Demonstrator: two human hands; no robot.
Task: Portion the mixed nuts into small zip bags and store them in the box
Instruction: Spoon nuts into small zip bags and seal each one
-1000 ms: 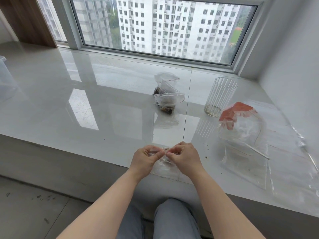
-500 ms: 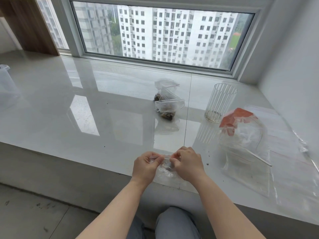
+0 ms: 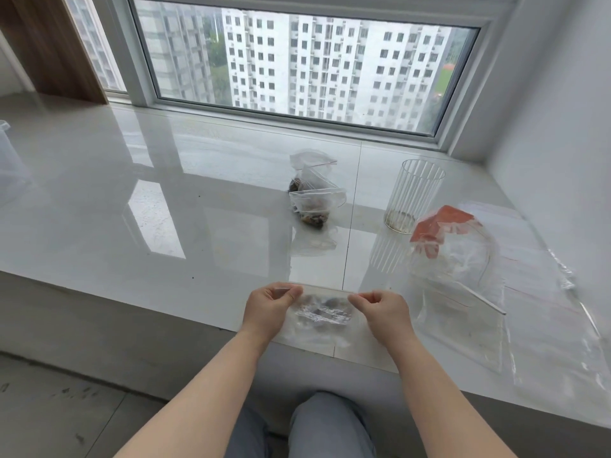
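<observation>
Fingers (image 3: 292,294) of both hands pinch the bag's (image 3: 322,310) top corners; an unsealed zip could spill nuts (image 3: 325,305) onto the worktop (image 3: 198,226).

A glossy white tabletop (image 3: 165,200) ran below the window, jointed by a thin seam down its middle. Near the centre, just left of the seam, a cluster of small zip bags (image 3: 314,201) holding dark nuts lay piled together. To their right stood a clear ribbed cup (image 3: 413,196), upright. Just beside it sat a crumpled clear bag with an orange-red patch (image 3: 446,239), resting on flat clear plastic bags (image 3: 545,309) spread toward the right wall. A translucent container (image 3: 8,153) stood at the far left edge.
</observation>
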